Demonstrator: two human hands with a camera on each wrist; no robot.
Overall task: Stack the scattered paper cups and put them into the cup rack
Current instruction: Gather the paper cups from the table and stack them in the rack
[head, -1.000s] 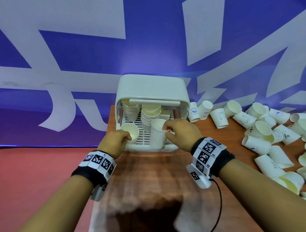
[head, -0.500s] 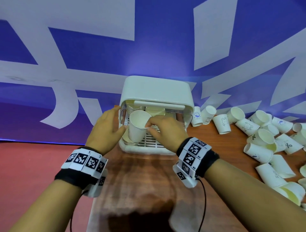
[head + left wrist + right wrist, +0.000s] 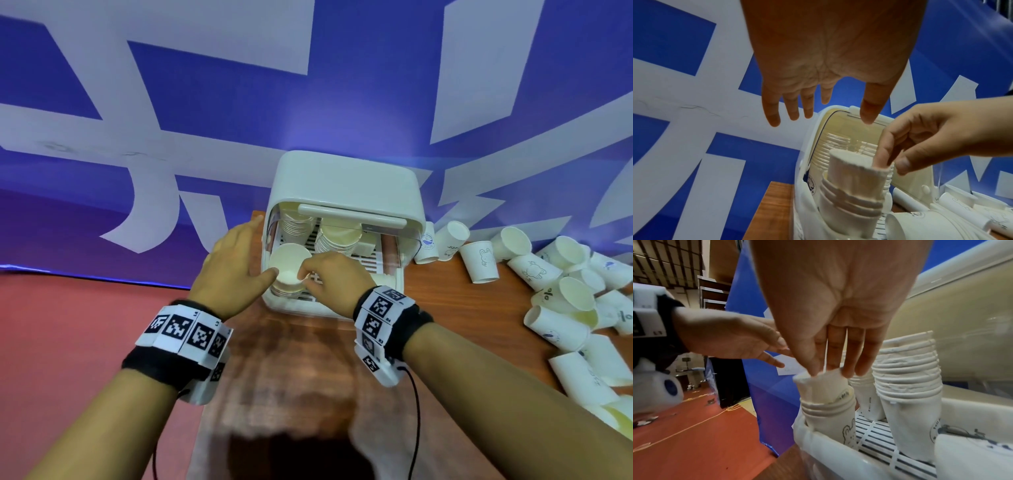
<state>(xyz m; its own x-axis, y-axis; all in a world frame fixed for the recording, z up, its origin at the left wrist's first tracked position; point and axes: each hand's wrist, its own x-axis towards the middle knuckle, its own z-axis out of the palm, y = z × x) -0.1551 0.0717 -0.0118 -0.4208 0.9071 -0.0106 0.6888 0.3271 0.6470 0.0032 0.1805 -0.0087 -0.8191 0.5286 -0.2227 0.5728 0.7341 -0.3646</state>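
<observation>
A paper cup goes onto a stack in the rack

The right hand pinches the top cup by its thin, squashy rim, near left in the cup rack; the left hand stays flat, holding nothing.

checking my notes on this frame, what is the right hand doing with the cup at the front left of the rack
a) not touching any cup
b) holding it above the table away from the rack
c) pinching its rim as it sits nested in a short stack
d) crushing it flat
c: the right hand pinches the rim of the top cup, which sits partly nested in the short stack at the rack's front left.
</observation>
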